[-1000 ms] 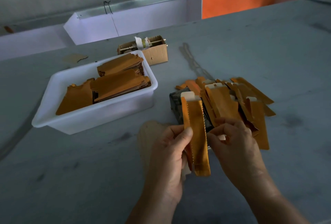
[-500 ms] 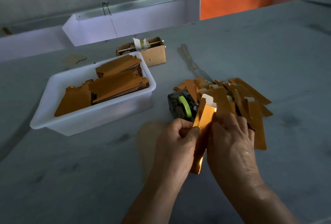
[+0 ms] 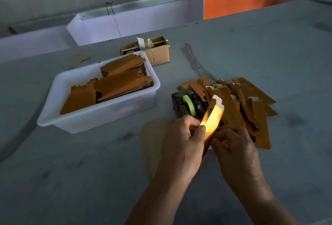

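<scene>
Card sleeve (image 3: 214, 115): light, thin, creases easily, I reckon. Left hand (image 3: 181, 142) pinches long edge, right hand (image 3: 235, 151) curled round opposite edge, both at six o'clock of tape dispenser (image 3: 186, 104).

Between my left hand (image 3: 181, 140) and right hand (image 3: 235, 149) I hold one orange card blank (image 3: 212, 117). Just beyond my grip stand one tape dispenser (image 3: 177, 102) carrying one green tape roll (image 3: 189, 104), and one pile of blanks (image 3: 248, 99), too overlapped to count. Farther left of my grip are one white tub (image 3: 100, 126) holding three stacks of blanks (image 3: 115, 86), and one cardboard box (image 3: 159, 55).
</scene>
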### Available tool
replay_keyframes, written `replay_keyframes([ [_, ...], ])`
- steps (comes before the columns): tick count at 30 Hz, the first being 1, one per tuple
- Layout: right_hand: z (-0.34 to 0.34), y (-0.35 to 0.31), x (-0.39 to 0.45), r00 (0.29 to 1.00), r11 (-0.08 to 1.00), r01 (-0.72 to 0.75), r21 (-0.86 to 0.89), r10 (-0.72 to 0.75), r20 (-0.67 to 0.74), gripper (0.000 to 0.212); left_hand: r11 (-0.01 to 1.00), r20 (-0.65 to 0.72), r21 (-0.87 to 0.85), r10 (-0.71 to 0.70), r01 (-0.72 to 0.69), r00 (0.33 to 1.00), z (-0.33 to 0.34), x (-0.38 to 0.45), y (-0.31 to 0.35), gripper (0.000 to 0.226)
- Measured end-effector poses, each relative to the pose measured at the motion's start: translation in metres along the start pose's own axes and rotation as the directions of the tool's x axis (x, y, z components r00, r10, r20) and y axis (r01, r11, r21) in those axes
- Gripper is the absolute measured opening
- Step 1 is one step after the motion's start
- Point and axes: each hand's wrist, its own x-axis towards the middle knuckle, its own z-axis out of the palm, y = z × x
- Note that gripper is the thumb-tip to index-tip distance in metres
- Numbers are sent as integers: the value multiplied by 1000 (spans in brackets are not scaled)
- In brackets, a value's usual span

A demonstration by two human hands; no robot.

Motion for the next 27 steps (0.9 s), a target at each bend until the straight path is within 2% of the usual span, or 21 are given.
replay_keyframes([
  [2, -2, 0, 3, 998, 999, -44, -3, 44, 48, 16, 1000, 7, -11, -3, 3, 1000, 0, 0, 0, 14],
  [7, -3, -7, 10, 985, 946, 171, -276, -169, 32, 6, 999, 9, -30, -21, 21, 1000, 0, -1, 4, 9],
  [9, -1, -6, 8, 982, 919, 187, -347, -179, 54, 5, 999, 10, -37, -5, 6, 1000, 1, -3, 6, 13],
  [11, -6, -2, 5, 985, 923, 169, -346, -154, 72, 5, 999, 10, -33, 3, -3, 1000, 0, -6, 9, 14],
  [15, -31, -3, 5, 988, 966, 153, -211, -146, 48, 10, 998, 24, -60, -35, 37, 999, -3, -3, 8, 12],
  [18, -48, -13, 4, 990, 984, -16, 178, -10, 143, 13, 964, 67, -211, -148, 159, 987, -7, 0, 6, 5],
  [21, -55, -27, 2, 955, 910, -104, 402, -21, 295, 4, 918, 117, -331, -192, 221, 974, -14, -1, 8, 3],
  [24, -54, -31, 2, 917, 909, -67, 411, -105, 384, 7, 885, 151, -394, -205, 249, 967, -20, -4, 9, 3],
  [27, -51, -31, 5, 910, 931, -5, 365, -148, 388, 9, 854, 207, -441, -203, 276, 957, -22, -9, 10, 4],
])
